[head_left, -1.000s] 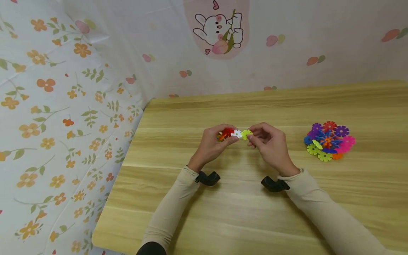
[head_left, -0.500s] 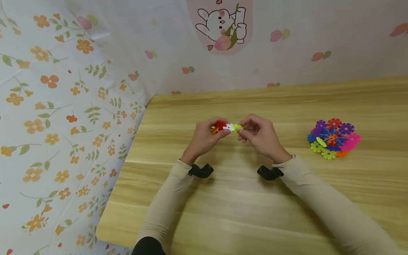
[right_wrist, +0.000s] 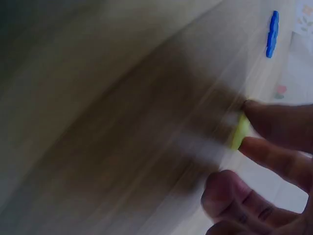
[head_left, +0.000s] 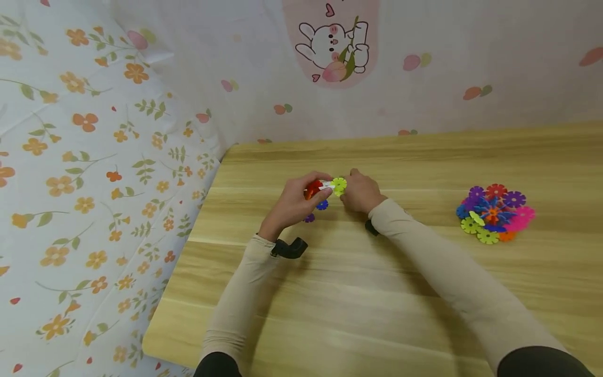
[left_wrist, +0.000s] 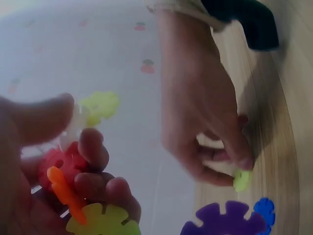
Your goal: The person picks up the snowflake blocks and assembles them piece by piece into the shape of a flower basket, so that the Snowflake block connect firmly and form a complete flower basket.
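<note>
My left hand (head_left: 293,203) grips a joined chain of notched plastic discs. A yellow-green disc (head_left: 338,186) tops it, followed by a white disc (head_left: 326,185) and a red disc (left_wrist: 63,166). An orange disc (left_wrist: 66,193) and another yellow-green disc (left_wrist: 103,221) show below. To the right, my right hand (head_left: 361,191) reaches down to the table, its thumb and finger pinching a small yellow-green disc (right_wrist: 239,132). In the head view that disc is hidden behind the hand. A blue disc (head_left: 322,204) and a purple disc (head_left: 309,218) appear beneath my left hand.
A heap of coloured notched discs (head_left: 494,213) lies on the right part of the wooden table (head_left: 358,293). A patterned cloth (head_left: 254,63) hangs behind the table and along its left side. A black wrist mount (head_left: 289,248) juts from the left sleeve.
My right hand has let go of the chain's yellow-green end and turned down to the table, pinching a loose disc. My left hand keeps the chain; blue and purple discs now show below it.
</note>
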`<move>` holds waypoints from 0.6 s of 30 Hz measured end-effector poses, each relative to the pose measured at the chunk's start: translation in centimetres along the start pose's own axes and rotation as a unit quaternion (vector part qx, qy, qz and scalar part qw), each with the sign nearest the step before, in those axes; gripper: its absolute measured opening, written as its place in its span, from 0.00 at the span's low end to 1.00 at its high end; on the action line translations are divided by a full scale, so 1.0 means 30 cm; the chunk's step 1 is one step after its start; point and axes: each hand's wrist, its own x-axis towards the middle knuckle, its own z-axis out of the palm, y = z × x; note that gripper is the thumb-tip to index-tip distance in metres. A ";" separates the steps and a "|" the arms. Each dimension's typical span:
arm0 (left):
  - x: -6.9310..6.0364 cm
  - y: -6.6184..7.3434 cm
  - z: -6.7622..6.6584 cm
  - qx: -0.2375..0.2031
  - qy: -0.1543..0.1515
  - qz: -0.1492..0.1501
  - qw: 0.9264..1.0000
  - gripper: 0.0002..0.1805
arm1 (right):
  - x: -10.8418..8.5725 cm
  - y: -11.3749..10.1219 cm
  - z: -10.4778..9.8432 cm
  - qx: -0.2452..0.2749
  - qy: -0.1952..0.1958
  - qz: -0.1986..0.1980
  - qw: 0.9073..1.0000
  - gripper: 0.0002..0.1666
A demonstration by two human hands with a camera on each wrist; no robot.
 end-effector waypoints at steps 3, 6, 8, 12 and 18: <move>0.011 0.007 0.014 0.000 -0.015 0.008 1.000 0.18 | -0.006 -0.002 -0.010 -0.007 -0.006 0.001 1.000 0.17; 0.015 0.013 0.020 -0.006 -0.017 0.013 1.000 0.18 | -0.024 0.015 -0.027 0.035 -0.015 -0.012 0.999 0.11; 0.017 0.015 0.021 -0.007 -0.015 0.016 1.000 0.18 | -0.040 0.037 -0.033 0.078 -0.021 -0.019 0.997 0.07; 0.022 0.010 0.030 -0.012 -0.017 0.019 1.000 0.18 | -0.082 0.088 -0.038 0.147 -0.023 -0.017 0.989 0.05; 0.033 0.002 0.066 -0.052 -0.039 0.023 0.998 0.18 | -0.186 0.139 -0.052 0.257 0.013 -0.001 0.966 0.06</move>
